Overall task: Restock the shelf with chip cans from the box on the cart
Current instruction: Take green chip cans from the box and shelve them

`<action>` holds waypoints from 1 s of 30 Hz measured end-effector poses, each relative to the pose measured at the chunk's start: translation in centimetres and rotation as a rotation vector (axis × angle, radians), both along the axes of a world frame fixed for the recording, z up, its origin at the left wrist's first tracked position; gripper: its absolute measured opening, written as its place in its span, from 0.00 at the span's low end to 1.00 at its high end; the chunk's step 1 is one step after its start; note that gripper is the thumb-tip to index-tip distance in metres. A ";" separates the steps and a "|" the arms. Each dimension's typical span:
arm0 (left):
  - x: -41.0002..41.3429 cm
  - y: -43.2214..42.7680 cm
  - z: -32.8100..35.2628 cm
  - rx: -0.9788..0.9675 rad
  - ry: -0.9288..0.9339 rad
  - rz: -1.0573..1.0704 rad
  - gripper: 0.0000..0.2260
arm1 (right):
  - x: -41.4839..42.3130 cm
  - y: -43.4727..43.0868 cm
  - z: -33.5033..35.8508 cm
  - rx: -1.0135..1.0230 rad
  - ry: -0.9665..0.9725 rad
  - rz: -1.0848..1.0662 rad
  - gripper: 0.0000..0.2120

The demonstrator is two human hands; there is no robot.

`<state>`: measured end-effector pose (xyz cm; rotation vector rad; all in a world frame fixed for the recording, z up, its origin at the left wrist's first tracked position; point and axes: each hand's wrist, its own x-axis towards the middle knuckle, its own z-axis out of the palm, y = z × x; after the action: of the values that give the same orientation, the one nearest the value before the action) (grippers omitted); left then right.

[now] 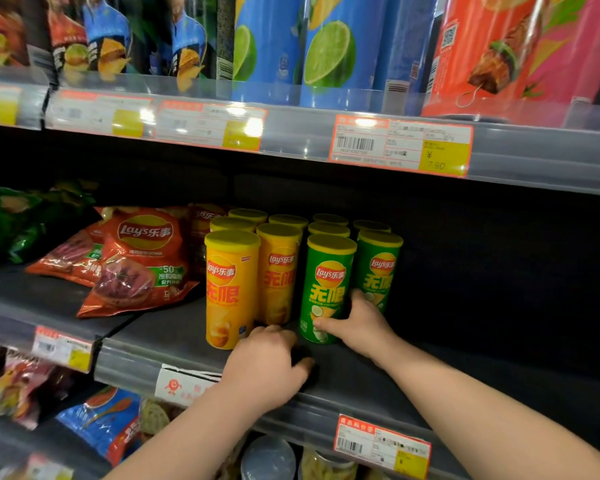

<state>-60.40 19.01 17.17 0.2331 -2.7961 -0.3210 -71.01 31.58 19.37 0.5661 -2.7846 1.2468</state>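
Where the view is nearest, beneath the shelf edge, a blue bag [101, 420] and a clear-lidded jar [269, 455] are seen on the lower level, partly hidden by the two bare forearms stretched over them. On the grey price rail [136, 362] a red-bordered price tag [383, 446] is fixed, and a white label [184, 384] is partly covered by the left wrist. To the left on the dark shelf [430, 368], red chip bags [142, 258] are laid flat, one corner lying near the cans, with green bags [11, 223] further left. Above, a second rail carries a barcode label [400, 145], and tall blue lime cans [329, 50] and a red can [492, 53] are stood behind it. The left hand [267, 365] is rested knuckles-up on the shelf front with its fingers curled under; whether anything is held in it cannot be told. Just beyond, the right hand [357, 323] is wrapped round the base of the front green can [328, 289], the thumb laid across its face and the fingers tucked round its right side. That can is set upright at the head of its row, hemmed in by the front yellow can [231, 289] and a second yellow can [279, 271] to the left and by another green can [378, 268] close behind on the right. Further yellow-lidded cans [329, 230] are ranked behind in rows.
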 end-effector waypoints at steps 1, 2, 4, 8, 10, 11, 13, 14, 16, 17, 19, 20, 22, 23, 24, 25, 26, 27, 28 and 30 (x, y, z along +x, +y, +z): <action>-0.1 0.0 -0.1 -0.011 0.003 0.001 0.18 | 0.0 -0.1 0.0 0.012 0.006 -0.009 0.29; -0.1 0.0 -0.1 -0.019 0.009 0.003 0.18 | 0.0 -0.2 0.0 0.017 0.010 -0.016 0.29; -0.2 -0.1 -0.2 -0.025 0.021 0.004 0.18 | -0.3 -0.5 -0.1 0.019 0.009 -0.029 0.29; -0.2 0.0 -0.3 -0.026 0.038 0.006 0.18 | -0.8 -0.8 -0.3 0.006 -0.009 -0.035 0.28; -0.2 0.0 -0.4 -0.021 0.050 0.001 0.18 | -1.0 -1.0 -0.4 0.004 -0.015 -0.051 0.28; -0.2 0.0 -0.4 -0.020 0.054 -0.001 0.18 | -1.1 -1.0 -0.5 0.009 -0.016 -0.056 0.28; -0.2 -0.1 -0.5 -0.021 0.063 -0.007 0.17 | -1.2 -1.1 -0.5 0.021 -0.020 -0.057 0.28; -0.2 -0.1 -0.5 -0.021 0.066 -0.009 0.17 | -1.2 -1.1 -0.5 0.026 -0.021 -0.052 0.28; -0.2 -0.1 -0.6 -0.017 0.070 -0.012 0.17 | -1.2 -0.9 -0.5 0.046 -0.020 -0.035 0.29; -0.2 -0.1 -0.6 -0.016 0.070 -0.013 0.17 | -1.3 -0.6 -0.4 0.061 -0.021 -0.028 0.30; -0.3 0.0 -0.6 -0.014 0.069 -0.014 0.17 | -1.5 0.4 -0.3 0.096 -0.032 -0.037 0.30; -0.3 0.0 -0.5 -0.016 0.070 -0.012 0.18 | -1.7 1.0 -0.3 0.123 -0.038 -0.053 0.27; -0.4 -0.1 -0.5 -0.019 0.069 -0.007 0.18 | -2.4 2.3 -0.2 0.195 -0.045 -0.105 0.16; -0.4 0.0 -0.5 -0.021 0.068 -0.005 0.18 | -2.9 3.0 0.0 0.212 -0.054 -0.142 0.14; -0.4 0.0 -0.5 -0.025 0.068 -0.004 0.18 | -3.3 3.6 0.1 0.208 -0.067 -0.181 0.15; -0.4 0.0 -0.6 -0.027 0.068 -0.003 0.18 | -3.6 4.0 0.3 0.188 -0.086 -0.222 0.19; -0.4 0.0 -0.6 -0.027 0.067 -0.003 0.17 | -4.0 4.3 0.4 0.155 -0.109 -0.265 0.25; -0.4 0.0 -0.6 -0.025 0.066 -0.004 0.17 | -4.2 4.4 0.4 0.121 -0.126 -0.300 0.30; -0.3 0.0 -0.6 -0.022 0.065 -0.004 0.17 | -4.4 4.4 0.4 0.088 -0.136 -0.316 0.32; -0.3 0.0 -0.6 -0.022 0.066 -0.007 0.17 | -4.7 4.1 0.1 0.054 -0.134 -0.309 0.31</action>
<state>-60.71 18.99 16.60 0.2043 -2.7344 -0.2935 -75.76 35.71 19.49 0.0482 -2.8742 1.1854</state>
